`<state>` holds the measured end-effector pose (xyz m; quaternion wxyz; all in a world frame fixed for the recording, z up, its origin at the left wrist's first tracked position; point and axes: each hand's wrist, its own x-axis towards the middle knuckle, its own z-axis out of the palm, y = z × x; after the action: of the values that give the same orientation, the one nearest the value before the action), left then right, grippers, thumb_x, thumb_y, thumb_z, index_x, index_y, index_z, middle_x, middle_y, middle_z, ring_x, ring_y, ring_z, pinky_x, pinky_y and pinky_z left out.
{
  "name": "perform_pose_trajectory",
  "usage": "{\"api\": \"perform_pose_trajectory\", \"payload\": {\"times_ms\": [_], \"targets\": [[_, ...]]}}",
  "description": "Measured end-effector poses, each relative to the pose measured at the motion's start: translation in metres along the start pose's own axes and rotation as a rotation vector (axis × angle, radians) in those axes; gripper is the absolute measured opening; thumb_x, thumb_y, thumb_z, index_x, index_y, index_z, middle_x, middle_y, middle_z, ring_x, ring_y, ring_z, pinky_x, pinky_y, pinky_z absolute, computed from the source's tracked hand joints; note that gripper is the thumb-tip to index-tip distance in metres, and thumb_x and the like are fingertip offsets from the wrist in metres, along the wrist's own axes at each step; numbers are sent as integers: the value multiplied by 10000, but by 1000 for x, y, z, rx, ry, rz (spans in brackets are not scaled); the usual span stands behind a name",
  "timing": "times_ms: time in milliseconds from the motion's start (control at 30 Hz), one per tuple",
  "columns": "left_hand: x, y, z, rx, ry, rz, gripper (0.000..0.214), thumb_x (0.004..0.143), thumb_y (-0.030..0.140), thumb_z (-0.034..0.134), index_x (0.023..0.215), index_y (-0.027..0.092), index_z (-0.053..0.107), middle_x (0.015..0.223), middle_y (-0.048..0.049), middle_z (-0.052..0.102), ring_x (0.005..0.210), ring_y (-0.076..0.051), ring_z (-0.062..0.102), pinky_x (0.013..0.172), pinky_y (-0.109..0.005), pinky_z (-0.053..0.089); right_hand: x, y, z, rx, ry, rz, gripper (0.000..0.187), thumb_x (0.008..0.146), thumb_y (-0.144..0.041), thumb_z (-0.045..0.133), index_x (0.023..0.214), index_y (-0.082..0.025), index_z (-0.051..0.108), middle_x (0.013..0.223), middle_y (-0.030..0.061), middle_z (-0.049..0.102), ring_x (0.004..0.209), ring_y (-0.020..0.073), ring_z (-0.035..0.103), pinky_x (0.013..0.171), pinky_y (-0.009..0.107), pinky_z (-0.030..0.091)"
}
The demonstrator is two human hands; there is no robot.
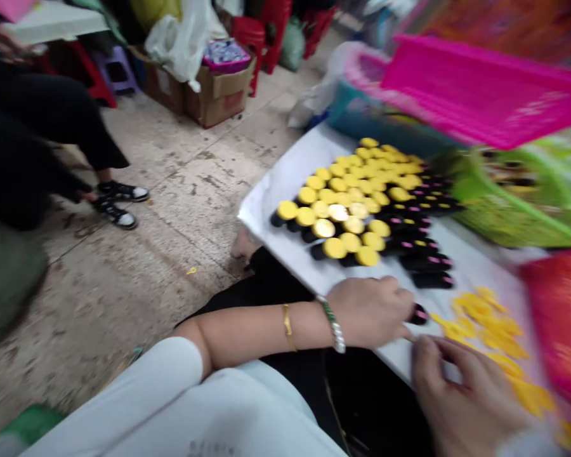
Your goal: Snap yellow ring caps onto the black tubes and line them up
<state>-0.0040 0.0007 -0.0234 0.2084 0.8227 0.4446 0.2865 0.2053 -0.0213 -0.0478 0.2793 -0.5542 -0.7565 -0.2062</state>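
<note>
Left hand [374, 311] closed on a black pink-ended piece [419, 315], at its 3 o'clock. Right hand [471, 387] half-curled; can't tell if it grips anything. Loose yellow pieces [498, 335] at its 1. Yellow-capped black pieces [353, 225] on white table [285, 176], left hand's 12.

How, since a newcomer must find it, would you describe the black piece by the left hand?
Find the white table, then the left hand at its near edge. Directly by the fingers is a black piece, pink on its end. Unlike the other black pieces, grouped farther off, it sits apart.
</note>
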Motion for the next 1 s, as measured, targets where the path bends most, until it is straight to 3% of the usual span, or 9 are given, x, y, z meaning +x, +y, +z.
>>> {"api": "perform_pose_trajectory", "payload": {"times_ms": [100,200,333,400,500,600,733,867,1000], "targets": [[-3,2,-4,12,-14,-57,385,834,469,687,1044,150,641,985,-87,636,843,-227,652,652,-311,506,-3,-14,-9,44,15,-45,124,855,-270,619,748,-211,635,742,85,713,691,223,670,651,339,533],[-4,2,-6,50,-4,-56,303,845,417,680,1053,199,649,989,-66,618,858,-218,641,672,-299,490,-8,-30,-18,164,8,28,96,883,-221,594,800,-208,641,787,67,699,754,195,657,735,337,540],[-4,5,-9,90,6,-62,226,869,356,619,1011,180,638,977,-62,617,864,-209,626,686,-291,473,-23,-40,-29,339,-20,67,71,881,-190,600,835,-212,649,836,65,686,806,193,641,753,346,536],[-4,6,-10,104,23,-67,211,860,329,601,991,166,627,970,-64,625,865,-214,623,695,-298,472,-31,-33,-36,322,29,116,71,883,-213,598,841,-206,654,863,75,680,833,203,639,767,356,532],[-4,5,-9,101,58,-73,243,839,332,609,1009,159,626,980,-67,636,877,-219,620,722,-307,476,-37,-3,-43,144,68,298,178,897,-303,567,915,-174,688,886,99,654,757,204,609,734,363,516],[-3,1,-7,56,71,-59,316,815,401,658,1037,176,644,972,-55,642,872,-213,617,752,-306,479,-35,37,-42,4,-28,459,322,877,-405,547,953,-153,732,820,94,625,678,204,571,712,370,495],[-3,-1,-7,12,62,-54,309,778,428,709,994,209,680,934,-31,641,831,-197,616,741,-298,482,-23,69,-40,31,-270,423,302,821,-417,580,881,-177,753,844,94,655,734,225,603,738,375,486],[-3,0,-8,52,95,-44,251,770,364,715,956,198,685,928,-31,643,851,-191,622,762,-287,495,-3,71,-48,48,-480,300,257,801,-375,605,903,-185,745,921,92,683,764,225,627,745,363,479],[-3,1,-8,68,108,-42,293,765,338,720,1016,195,671,965,-36,637,878,-188,627,806,-287,503,15,62,-60,88,-662,282,182,777,-308,628,886,-198,724,921,66,698,728,189,635,698,308,459]]}}
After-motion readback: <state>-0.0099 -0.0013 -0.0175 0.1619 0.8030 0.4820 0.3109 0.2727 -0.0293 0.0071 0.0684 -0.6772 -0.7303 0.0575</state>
